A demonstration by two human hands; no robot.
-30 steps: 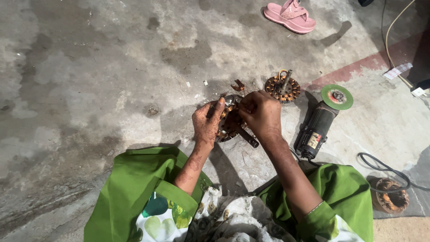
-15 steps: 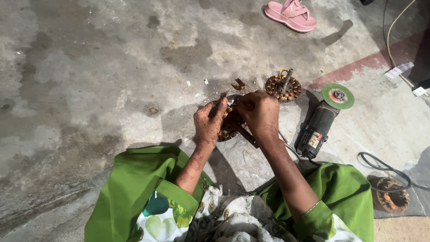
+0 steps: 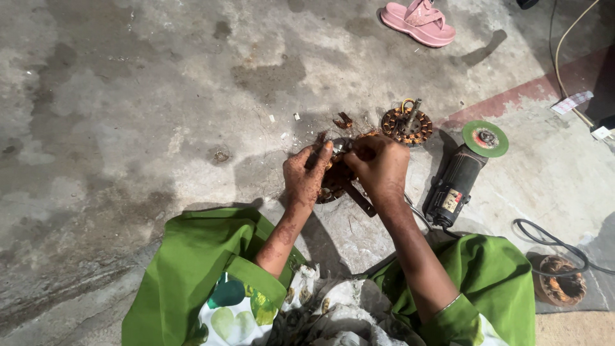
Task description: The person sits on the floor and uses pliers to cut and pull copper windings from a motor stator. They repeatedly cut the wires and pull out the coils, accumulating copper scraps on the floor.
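On the concrete floor (image 3: 128,128), near the middle of the view, both hands work on a rusty round motor stator (image 3: 336,182) wound with copper wire. The left hand (image 3: 307,176) grips the stator's left rim, its fingers curled together over the edge, the fingertips pressing on the top face. The right hand (image 3: 381,166) covers the stator's right side, its fingers bent and closed down on the part; what exactly they pinch is hidden under the hand. A dark metal shaft (image 3: 359,198) sticks out from beneath the stator toward the near right.

Just beyond the hands, to the far right, lies a second stator (image 3: 407,125) with its shaft pointing up and copper windings around it. A small rusty scrap (image 3: 343,120) sits on the floor just left of it. Right of the hands, an angle grinder (image 3: 458,182) with a green disc (image 3: 485,138) lies on its side, its black cable (image 3: 551,240) trailing to the right. At the near right edge stands a round rusty part (image 3: 558,288) holding tangled copper wire. Far off, at the top of the view, a pink sandal (image 3: 418,22) rests on the floor. Green sleeves (image 3: 192,269) and a patterned cloth fill the near edge.
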